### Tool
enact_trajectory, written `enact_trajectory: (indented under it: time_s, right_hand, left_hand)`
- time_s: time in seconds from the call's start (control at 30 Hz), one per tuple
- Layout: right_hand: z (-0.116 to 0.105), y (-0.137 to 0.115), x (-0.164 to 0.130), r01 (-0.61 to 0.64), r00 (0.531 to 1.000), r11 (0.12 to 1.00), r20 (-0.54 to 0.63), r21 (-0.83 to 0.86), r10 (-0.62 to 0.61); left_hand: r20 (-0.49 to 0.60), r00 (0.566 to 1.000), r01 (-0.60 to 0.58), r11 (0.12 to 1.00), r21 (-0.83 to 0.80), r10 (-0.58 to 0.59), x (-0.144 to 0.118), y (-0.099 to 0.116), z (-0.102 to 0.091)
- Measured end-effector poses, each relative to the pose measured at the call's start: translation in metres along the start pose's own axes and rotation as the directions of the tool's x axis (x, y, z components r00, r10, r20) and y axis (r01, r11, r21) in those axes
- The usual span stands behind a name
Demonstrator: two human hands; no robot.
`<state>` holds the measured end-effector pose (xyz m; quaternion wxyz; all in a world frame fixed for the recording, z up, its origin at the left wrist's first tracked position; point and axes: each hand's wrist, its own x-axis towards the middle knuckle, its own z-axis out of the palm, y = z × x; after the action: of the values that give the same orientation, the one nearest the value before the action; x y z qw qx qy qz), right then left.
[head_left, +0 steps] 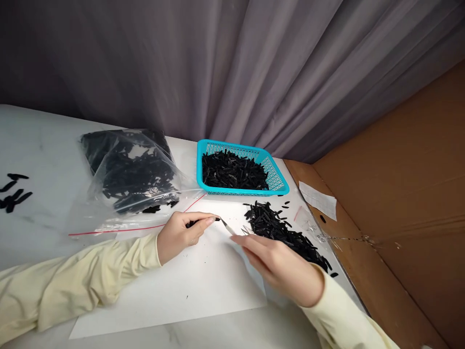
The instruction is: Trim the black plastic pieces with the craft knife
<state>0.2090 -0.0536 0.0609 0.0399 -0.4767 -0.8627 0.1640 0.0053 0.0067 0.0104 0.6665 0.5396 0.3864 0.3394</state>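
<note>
My left hand point(183, 231) is closed, pinching a small black strip point(217, 219) between thumb and fingertips. More black pieces point(190, 224) show dark inside its curled fingers. Facing it, my right hand point(278, 264) is closed around a slim pointed metal tool point(227, 227) that looks like tweezers, though its exact kind is unclear. The tip of the tool meets or nearly meets the end of the strip. Both hands are above a white sheet point(170, 295). A loose heap of black strips point(274, 225) lies just beyond my right hand, which partly hides it.
A blue plastic basket point(243, 190) full of black strips stands at the back. Left of it lies a clear zip bag point(134, 169) with more strips. Several strips point(14, 194) lie far left. Brown cardboard point(410, 194) rises at the right, with a paper slip point(318, 199) nearby.
</note>
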Motion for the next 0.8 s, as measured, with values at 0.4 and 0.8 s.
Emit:
enact_trajectory:
  time_s: [0.4,0.8]
  right_hand:
    - [-0.012,0.039,-0.040,-0.076,0.997,0.467,0.060,0.881,0.048]
    - [0.017,0.012,-0.006,-0.266,0.910,0.655,-0.039,0.707,0.412]
  left_hand:
    - [0.005,1.000,0.027,1.000,0.008,-0.027,0.000,-0.005,-0.003]
    - [-0.018,0.998,0.057,0.995,0.087,-0.056,-0.001,-0.006,-0.003]
